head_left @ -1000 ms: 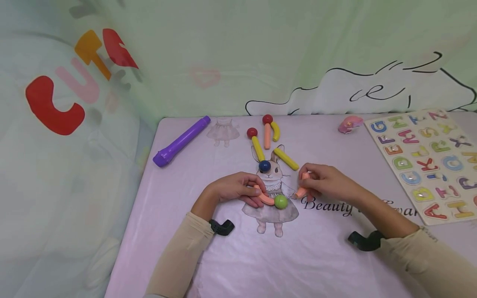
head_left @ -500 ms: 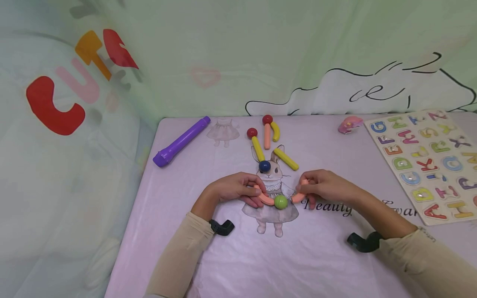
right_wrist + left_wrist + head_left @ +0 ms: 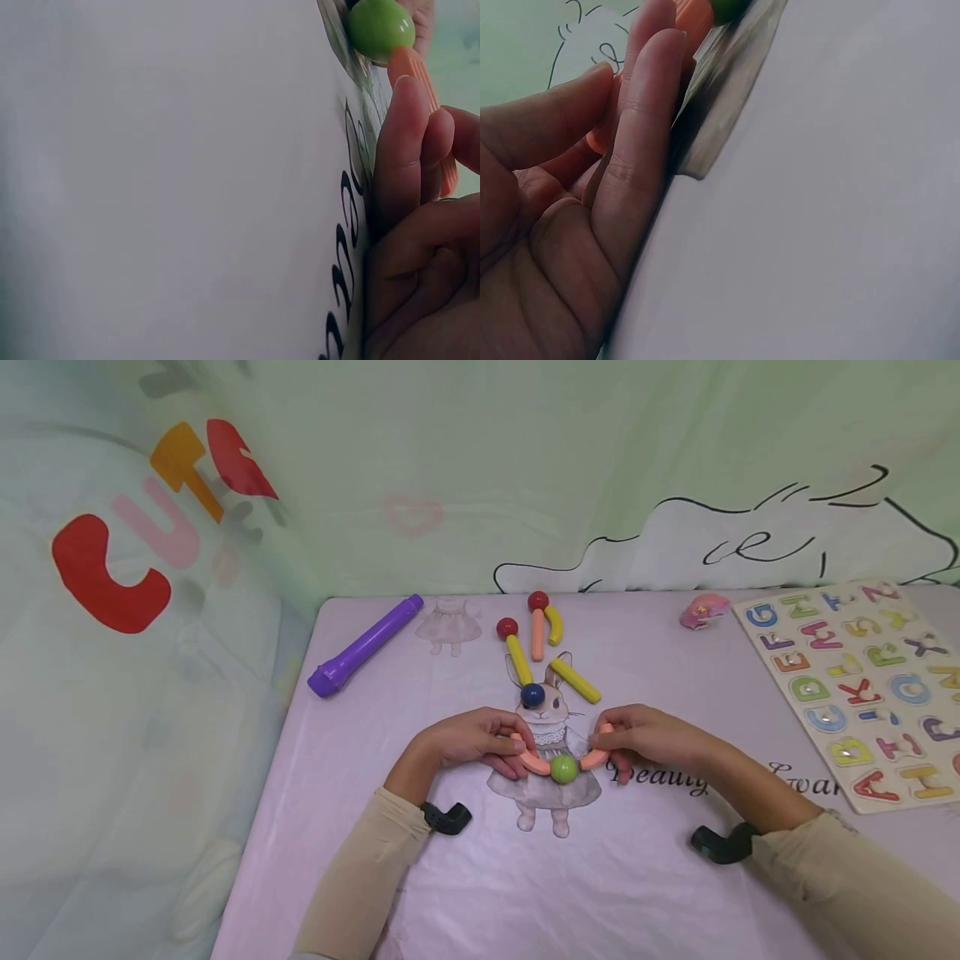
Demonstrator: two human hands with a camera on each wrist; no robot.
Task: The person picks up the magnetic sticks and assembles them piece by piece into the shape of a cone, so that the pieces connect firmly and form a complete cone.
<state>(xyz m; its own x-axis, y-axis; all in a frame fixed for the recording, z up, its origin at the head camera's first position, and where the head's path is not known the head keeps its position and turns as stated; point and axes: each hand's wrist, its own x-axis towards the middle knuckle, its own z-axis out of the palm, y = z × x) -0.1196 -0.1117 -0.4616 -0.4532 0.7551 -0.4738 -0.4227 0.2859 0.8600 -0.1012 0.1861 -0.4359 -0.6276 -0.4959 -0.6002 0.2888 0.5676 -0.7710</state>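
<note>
In the head view my left hand [image 3: 480, 739] pinches a curved orange stick [image 3: 533, 762] by its upper left end. The stick's other end meets a green ball [image 3: 564, 769] low over the printed rabbit. From the other side my right hand [image 3: 645, 735] pinches a second curved orange stick [image 3: 594, 757], its lower end right at the ball. Together the two sticks and the ball form a shallow U. The right wrist view shows the ribbed orange stick [image 3: 417, 71] between thumb and fingers, its tip against the green ball [image 3: 381, 28].
Beyond the hands lie a yellow stick [image 3: 576, 680], another yellow stick [image 3: 519, 658] between red and blue balls, and a red ball [image 3: 538, 601] with orange and yellow sticks. A purple tube [image 3: 365, 646] lies left, a pink toy [image 3: 705, 610] and an alphabet board [image 3: 832, 693] right.
My right hand has turned its orange stick and brought it left and down until its end reaches the green ball. The left hand has stayed in place with its stick.
</note>
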